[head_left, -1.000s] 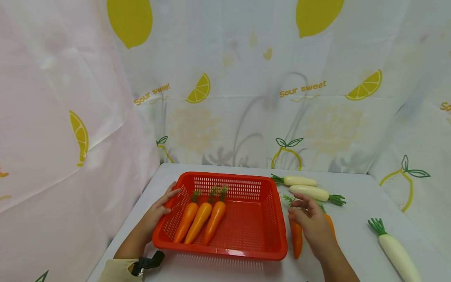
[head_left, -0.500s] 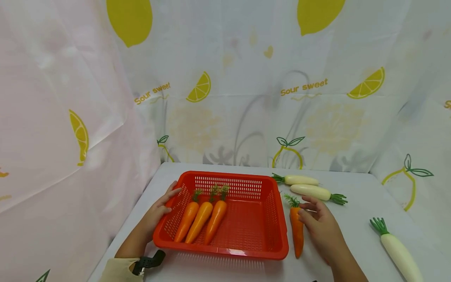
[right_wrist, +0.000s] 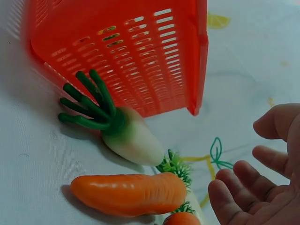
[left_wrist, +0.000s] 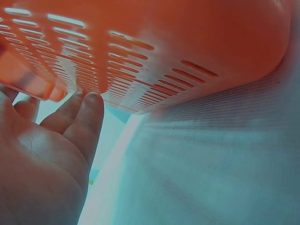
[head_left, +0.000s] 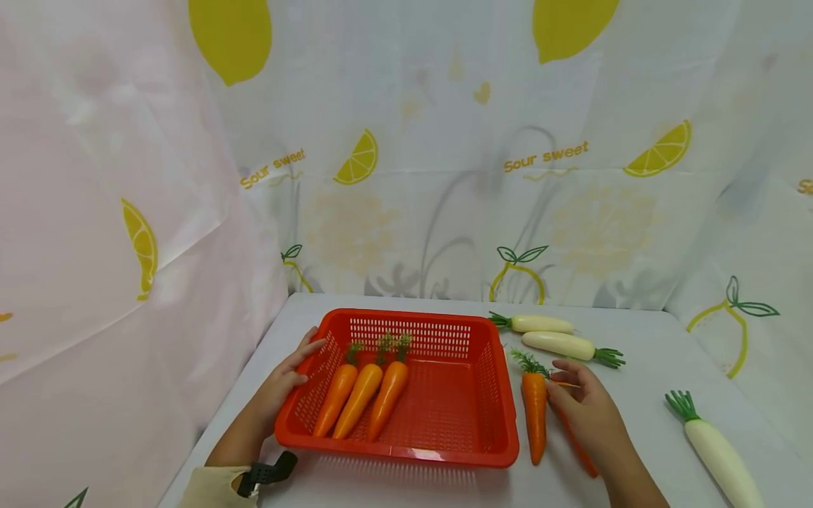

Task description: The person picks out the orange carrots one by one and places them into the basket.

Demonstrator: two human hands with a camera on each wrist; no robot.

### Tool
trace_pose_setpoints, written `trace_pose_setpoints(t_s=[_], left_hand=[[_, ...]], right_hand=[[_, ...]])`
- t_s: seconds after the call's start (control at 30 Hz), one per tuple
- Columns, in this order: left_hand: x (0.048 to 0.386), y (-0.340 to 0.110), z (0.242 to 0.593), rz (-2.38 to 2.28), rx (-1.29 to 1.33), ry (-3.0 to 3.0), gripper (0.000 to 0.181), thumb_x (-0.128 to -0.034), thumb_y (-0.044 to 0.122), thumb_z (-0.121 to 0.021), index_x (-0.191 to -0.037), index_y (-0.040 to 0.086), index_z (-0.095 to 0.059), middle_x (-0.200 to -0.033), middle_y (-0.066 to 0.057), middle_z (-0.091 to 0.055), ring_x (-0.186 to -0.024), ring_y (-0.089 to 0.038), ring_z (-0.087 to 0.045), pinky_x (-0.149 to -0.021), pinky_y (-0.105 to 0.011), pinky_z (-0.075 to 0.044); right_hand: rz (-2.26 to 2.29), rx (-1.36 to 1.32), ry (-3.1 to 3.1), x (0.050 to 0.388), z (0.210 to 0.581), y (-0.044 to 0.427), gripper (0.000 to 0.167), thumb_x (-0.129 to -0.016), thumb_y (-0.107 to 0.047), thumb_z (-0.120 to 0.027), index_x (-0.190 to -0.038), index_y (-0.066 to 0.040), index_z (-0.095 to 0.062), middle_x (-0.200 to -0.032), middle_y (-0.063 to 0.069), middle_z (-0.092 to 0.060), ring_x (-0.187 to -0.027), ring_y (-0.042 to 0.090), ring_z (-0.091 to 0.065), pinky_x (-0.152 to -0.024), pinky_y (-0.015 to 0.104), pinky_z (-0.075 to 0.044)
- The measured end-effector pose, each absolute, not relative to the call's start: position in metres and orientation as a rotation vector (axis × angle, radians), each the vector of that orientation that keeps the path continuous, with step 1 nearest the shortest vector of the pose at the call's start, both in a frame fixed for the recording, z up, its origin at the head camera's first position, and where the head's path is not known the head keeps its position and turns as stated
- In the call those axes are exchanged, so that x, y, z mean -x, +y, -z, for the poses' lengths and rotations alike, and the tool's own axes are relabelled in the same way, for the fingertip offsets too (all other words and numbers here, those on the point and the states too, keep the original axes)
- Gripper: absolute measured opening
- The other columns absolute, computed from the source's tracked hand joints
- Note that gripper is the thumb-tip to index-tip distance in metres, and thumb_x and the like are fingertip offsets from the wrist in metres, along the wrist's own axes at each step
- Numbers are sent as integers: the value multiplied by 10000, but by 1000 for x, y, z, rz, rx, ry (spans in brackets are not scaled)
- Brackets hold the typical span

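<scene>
Reckon I'm at the reach step: right grip (head_left: pixel 587 413) is loosely spread, nothing in it, by the outer carrot (head_left: pixel 581 450) at the basket's (head_left: pixel 406 453) four o'clock. Left grip (head_left: pixel 279 381) rests fairly straight-fingered at nine o'clock. Next probably calls for a pinch.

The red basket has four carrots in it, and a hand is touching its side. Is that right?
Not quite: the head view shows three carrots in the red basket, not four. The left hand is touching its side.
</scene>
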State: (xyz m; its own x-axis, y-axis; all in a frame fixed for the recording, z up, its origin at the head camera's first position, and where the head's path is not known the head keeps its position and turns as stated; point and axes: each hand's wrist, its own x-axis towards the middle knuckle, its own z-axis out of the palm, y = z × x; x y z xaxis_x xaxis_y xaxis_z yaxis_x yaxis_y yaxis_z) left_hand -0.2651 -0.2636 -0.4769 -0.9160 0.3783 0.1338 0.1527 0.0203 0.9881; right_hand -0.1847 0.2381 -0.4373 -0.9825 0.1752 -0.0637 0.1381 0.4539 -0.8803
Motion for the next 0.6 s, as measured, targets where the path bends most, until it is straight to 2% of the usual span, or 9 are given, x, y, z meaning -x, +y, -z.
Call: trace_pose_setpoints(t_s=[0.1,0.23,0.3,0.6], left_hand=[[264,-264,476,-2012,-560,2123,736,-891,-44,-370,-1623,18,-313,-1778,-21,80,-1604,-428,141,-1039,-189,-476],[262,-263,476,-2010,-558,2126,737,-894,-42,-377,-1625,21,-309,-1778,-23,81,-1604,-430,143,-1037,-189,-478],[262,-263,476,-2008,-548,2131,741,-892,-42,-377,-1627,29,-314,-1779,-18,80,-1605,-430,139,-1031,-186,-481],[262,-265,476,-2012,-567,2121,730,-900,-44,-364,-1625,18,-307,-1777,-17,89,-1603,-408,163,-1049,-169,-454]], right_hand=[[-1593,316,-2674,184,438,241,585,-1057,-348,-579,-1567,-116,-412,-1492,185,-530,-1326,344,-560,-929,253,-534],[-1595,360,-2695,183,441,245,600,-1062,-349,-559,-1585,-115,-380,-1527,180,-503,-1374,374,-508,-1048,452,-523],[-1603,374,-2696,183,442,247,616,-1060,-341,-563,-1592,-102,-365,-1540,192,-492,-1385,385,-490,-1076,508,-506],[-1537,406,-2737,181,442,255,627,-1057,-321,-555,-1600,-84,-350,-1537,238,-484,-1370,424,-508,-1059,542,-521]])
